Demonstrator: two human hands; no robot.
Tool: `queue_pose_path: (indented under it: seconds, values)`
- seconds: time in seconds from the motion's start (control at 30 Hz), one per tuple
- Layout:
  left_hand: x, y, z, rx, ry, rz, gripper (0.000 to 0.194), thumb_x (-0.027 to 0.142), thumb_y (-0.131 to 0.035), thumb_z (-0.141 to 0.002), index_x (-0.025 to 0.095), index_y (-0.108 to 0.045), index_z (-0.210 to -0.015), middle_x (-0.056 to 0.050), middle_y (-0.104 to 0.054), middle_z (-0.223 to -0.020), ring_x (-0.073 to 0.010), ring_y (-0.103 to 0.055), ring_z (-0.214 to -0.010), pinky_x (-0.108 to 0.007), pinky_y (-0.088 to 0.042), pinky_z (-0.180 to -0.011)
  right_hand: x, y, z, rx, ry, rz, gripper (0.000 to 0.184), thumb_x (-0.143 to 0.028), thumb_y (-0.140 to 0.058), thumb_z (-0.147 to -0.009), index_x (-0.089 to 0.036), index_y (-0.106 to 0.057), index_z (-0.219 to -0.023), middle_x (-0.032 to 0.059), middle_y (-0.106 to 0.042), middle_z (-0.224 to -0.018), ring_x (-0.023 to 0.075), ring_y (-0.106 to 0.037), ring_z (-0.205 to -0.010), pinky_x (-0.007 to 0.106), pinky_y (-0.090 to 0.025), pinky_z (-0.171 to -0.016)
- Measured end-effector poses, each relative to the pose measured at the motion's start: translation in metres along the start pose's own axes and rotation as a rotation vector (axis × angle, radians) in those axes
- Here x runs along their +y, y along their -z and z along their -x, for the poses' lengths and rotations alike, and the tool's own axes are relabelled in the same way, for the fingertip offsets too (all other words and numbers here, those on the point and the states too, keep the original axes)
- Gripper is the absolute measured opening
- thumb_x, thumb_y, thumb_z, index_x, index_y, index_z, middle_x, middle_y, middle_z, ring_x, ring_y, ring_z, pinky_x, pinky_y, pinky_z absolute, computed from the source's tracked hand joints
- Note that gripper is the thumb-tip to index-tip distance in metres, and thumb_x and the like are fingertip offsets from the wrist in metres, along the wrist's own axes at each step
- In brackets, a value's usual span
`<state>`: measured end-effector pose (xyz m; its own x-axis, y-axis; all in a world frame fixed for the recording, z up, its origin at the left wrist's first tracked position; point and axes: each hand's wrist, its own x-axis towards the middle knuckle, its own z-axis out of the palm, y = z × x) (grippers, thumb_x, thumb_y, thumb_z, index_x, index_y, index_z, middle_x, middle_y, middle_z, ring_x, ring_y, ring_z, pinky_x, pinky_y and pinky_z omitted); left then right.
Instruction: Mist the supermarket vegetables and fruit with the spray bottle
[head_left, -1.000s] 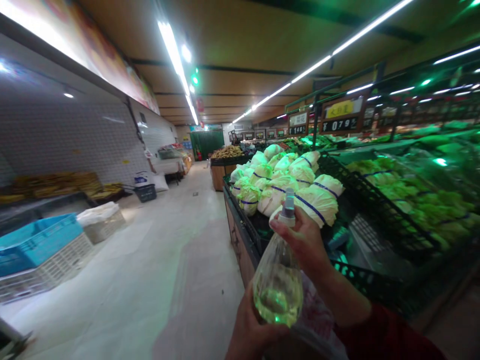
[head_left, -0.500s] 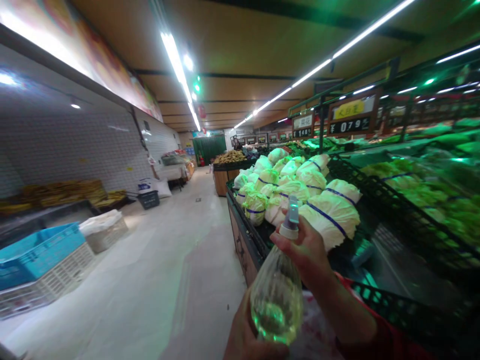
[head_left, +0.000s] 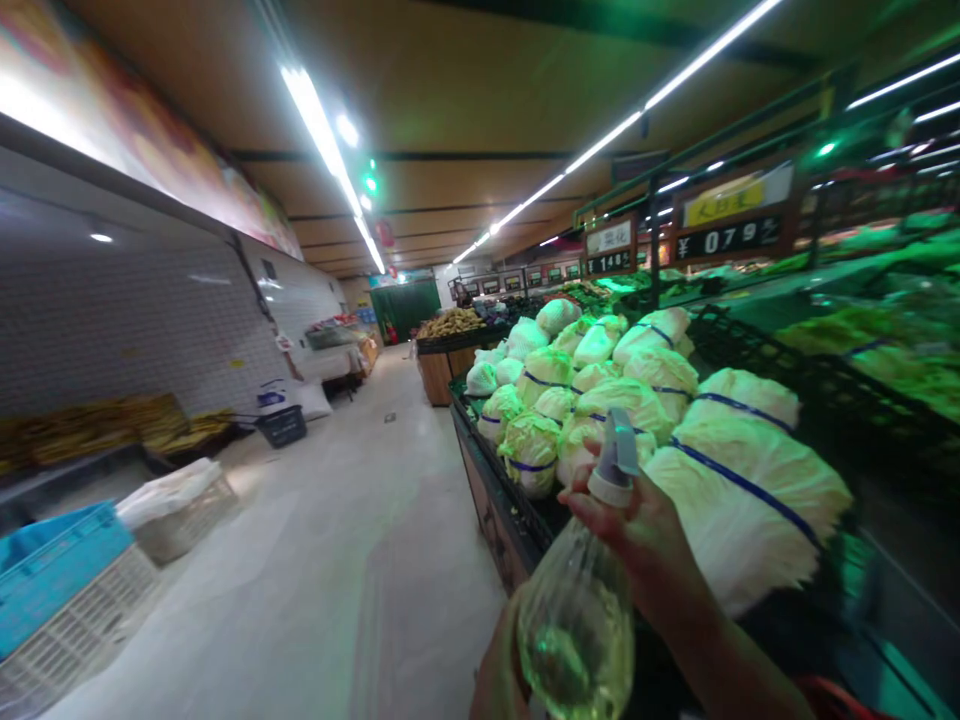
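A clear spray bottle [head_left: 577, 640] with a grey-white nozzle head [head_left: 618, 455] is held upright, slightly tilted, in front of me. Pale yellowish liquid shows in its lower part. My right hand [head_left: 656, 540] is closed around the neck just under the collar. Lower down, my left hand [head_left: 499, 655] grips the side of the bottle near its base, partly cut off by the frame's bottom edge. Right behind the bottle lie several Chinese cabbages [head_left: 742, 500] bound with blue-purple bands, heaped on a dark produce stand [head_left: 491, 490].
On the left, a blue crate [head_left: 64, 575] rests on a white one, with a covered basket [head_left: 180, 510] beyond it. Along the aisle floor [head_left: 337, 530] stands a dark shopping basket [head_left: 282, 425]. Price signs [head_left: 731, 225] rise above the stand, and more greens lie at right.
My view has come closer to the cabbages, which look larger. The bottle and both hands sit slightly further right and lower in view, with the same grip.
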<state>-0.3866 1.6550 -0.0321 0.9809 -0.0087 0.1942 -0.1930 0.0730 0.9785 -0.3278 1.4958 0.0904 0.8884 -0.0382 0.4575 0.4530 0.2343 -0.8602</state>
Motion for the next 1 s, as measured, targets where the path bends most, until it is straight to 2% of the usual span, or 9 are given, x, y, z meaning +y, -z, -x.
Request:
queue_pose_path:
  seconds: [0.17, 0.33, 0.47, 0.6, 0.7, 0.77, 0.8, 0.83, 1.0]
  values:
    - [0.013, 0.004, -0.033, -0.200, -0.025, 0.076, 0.100, 0.052, -0.092, -0.040, 0.018, -0.056, -0.127, -0.012, -0.065, -0.128, -0.0331, -0.058, -0.121, -0.041, -0.041, -0.108, 0.009, 0.003, -0.015, 0.107, 0.000, 0.204, 0.047, -0.045, -0.077, -0.072, -0.019, -0.063, -0.108, 0.0038, -0.070, -0.084, 0.0248, -0.066, -0.077, 0.033, -0.053, -0.067]
    - [0.003, 0.013, -0.059, -0.251, 0.001, 0.194, 0.106, 0.035, -0.095, -0.037, 0.016, -0.052, -0.131, -0.016, -0.059, -0.138, -0.0388, -0.049, -0.132, -0.046, -0.034, -0.115, 0.004, -0.007, -0.025, 0.202, 0.066, 0.238, 0.045, -0.046, -0.074, -0.073, -0.021, -0.063, -0.108, 0.0071, -0.072, -0.094, 0.0269, -0.068, -0.084, 0.035, -0.055, -0.071]
    - [0.010, 0.027, -0.072, -0.381, 0.065, 0.219, 0.105, 0.039, -0.096, -0.032, 0.018, -0.055, -0.127, -0.012, -0.064, -0.131, -0.0377, -0.054, -0.126, -0.042, -0.040, -0.110, 0.004, -0.027, -0.025, 0.258, 0.126, 0.252, 0.032, -0.044, -0.074, -0.074, -0.023, -0.066, -0.096, 0.0065, -0.071, -0.096, 0.0258, -0.068, -0.086, 0.035, -0.054, -0.075]
    - [0.019, 0.059, -0.088, -0.540, 0.071, 0.165, 0.123, 0.060, -0.091, -0.025, 0.014, -0.048, -0.130, -0.020, -0.060, -0.134, -0.0416, -0.052, -0.128, -0.047, -0.038, -0.111, 0.011, -0.055, -0.020, 0.376, 0.119, 0.281, 0.043, -0.045, -0.078, -0.071, -0.021, -0.064, -0.104, 0.0052, -0.071, -0.090, 0.0244, -0.067, -0.080, 0.033, -0.053, -0.068]
    - [0.003, 0.095, -0.100, -0.618, 0.043, 0.185, 0.129, 0.067, -0.087, -0.025, 0.011, -0.045, -0.133, -0.025, -0.058, -0.136, -0.0423, -0.051, -0.129, -0.046, -0.039, -0.111, 0.020, -0.085, -0.018, 0.468, 0.113, 0.300, 0.051, -0.046, -0.080, -0.068, -0.018, -0.063, -0.107, 0.0047, -0.071, -0.084, 0.0243, -0.067, -0.075, 0.034, -0.054, -0.067]
    - [-0.014, 0.119, -0.108, -0.607, -0.012, 0.174, 0.122, 0.067, -0.087, -0.029, 0.013, -0.049, -0.132, -0.022, -0.059, -0.137, -0.0405, -0.052, -0.129, -0.045, -0.039, -0.112, 0.026, -0.105, -0.018, 0.511, 0.109, 0.309, 0.054, -0.046, -0.081, -0.066, -0.018, -0.063, -0.108, 0.0049, -0.072, -0.083, 0.0245, -0.067, -0.072, 0.034, -0.054, -0.064]
    - [-0.022, 0.130, -0.111, -0.477, -0.040, 0.165, 0.115, 0.074, -0.081, -0.034, 0.016, -0.054, -0.130, -0.019, -0.060, -0.138, -0.0392, -0.052, -0.129, -0.043, -0.037, -0.113, 0.028, -0.115, -0.018, 0.532, 0.106, 0.310, 0.055, -0.047, -0.081, -0.066, -0.018, -0.063, -0.109, 0.0050, -0.072, -0.083, 0.0246, -0.067, -0.071, 0.034, -0.054, -0.063]
    - [-0.028, 0.139, -0.114, -0.438, -0.058, 0.177, 0.115, 0.075, -0.080, -0.032, 0.017, -0.057, -0.128, -0.017, -0.062, -0.136, -0.0395, -0.053, -0.128, -0.044, -0.038, -0.113, 0.031, -0.125, -0.018, 0.553, 0.103, 0.309, 0.056, -0.047, -0.082, -0.066, -0.018, -0.063, -0.110, 0.0051, -0.072, -0.083, 0.0247, -0.068, -0.071, 0.034, -0.054, -0.062]
    - [-0.031, 0.155, -0.121, -0.541, -0.007, 0.229, 0.119, 0.069, -0.085, -0.026, 0.016, -0.056, -0.129, -0.017, -0.066, -0.130, -0.0384, -0.059, -0.122, -0.042, -0.043, -0.108, 0.035, -0.155, -0.013, 0.673, 0.137, 0.344, 0.057, -0.047, -0.085, -0.062, -0.018, -0.065, -0.107, 0.0050, -0.074, -0.085, 0.0250, -0.069, -0.076, 0.033, -0.055, -0.066]
